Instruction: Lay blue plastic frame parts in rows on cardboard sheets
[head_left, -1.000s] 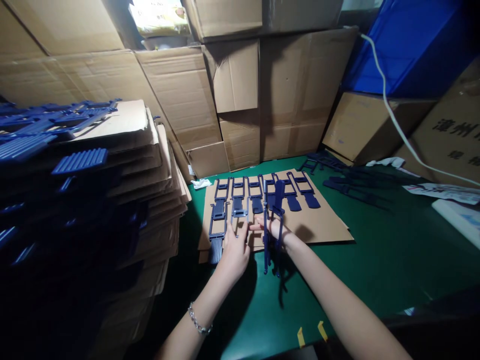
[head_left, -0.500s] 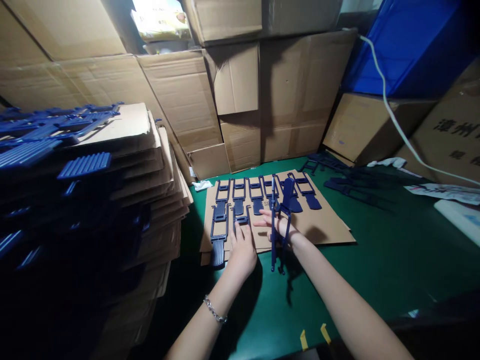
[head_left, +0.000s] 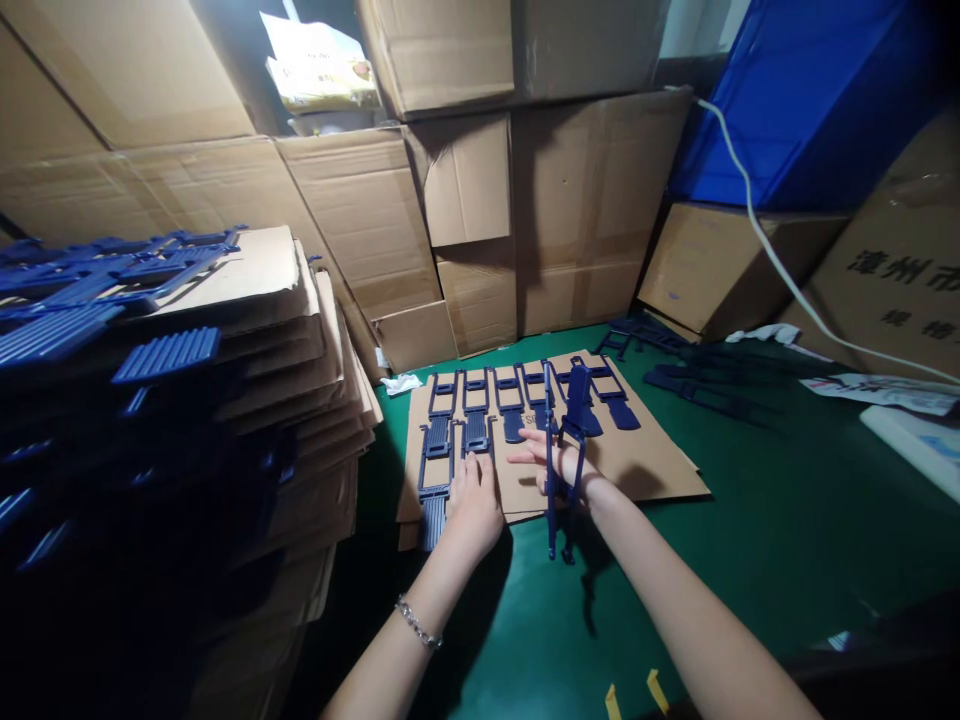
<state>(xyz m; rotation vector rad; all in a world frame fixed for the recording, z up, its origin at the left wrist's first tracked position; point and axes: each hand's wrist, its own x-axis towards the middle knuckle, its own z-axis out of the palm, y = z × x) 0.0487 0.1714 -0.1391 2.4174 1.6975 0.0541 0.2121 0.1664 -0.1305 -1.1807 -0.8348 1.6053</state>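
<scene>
1. Left hand (head_left: 475, 505), centre of the frame: your fingers lie extended and close together over the bottom end of a lower-row frame (head_left: 478, 444). Whether they press or pinch is hidden. It seems placed there to steady or line up that piece.
2. Right hand (head_left: 559, 465), right of centre: your visible fingers reach left, somewhat parted. A standing frame (head_left: 577, 400), perhaps more than one, is carried about this hand; the grip itself cannot be told. Held upright, it probably keeps clear of the pieces laid flat.
3. Cardboard sheet (head_left: 630, 470), middle of the frame, on your green bench (head_left: 487, 650): bears an upper row of frames (head_left: 511, 422), side by side, and a corner frame (head_left: 433, 522) at its lower left. The even spacing likely lets each lie flat.
4. Cardboard stack (head_left: 319, 310), left of the frame: layers with blue frames on top and between, apparently separated by the sheets.
5. Changed from half a second ago: your lower-row frame appears slightly nearer the corner frame. Your left fingers sit closer together. The background boxes (head_left: 600, 210) show lower, so your view has tipped up a little.
</scene>
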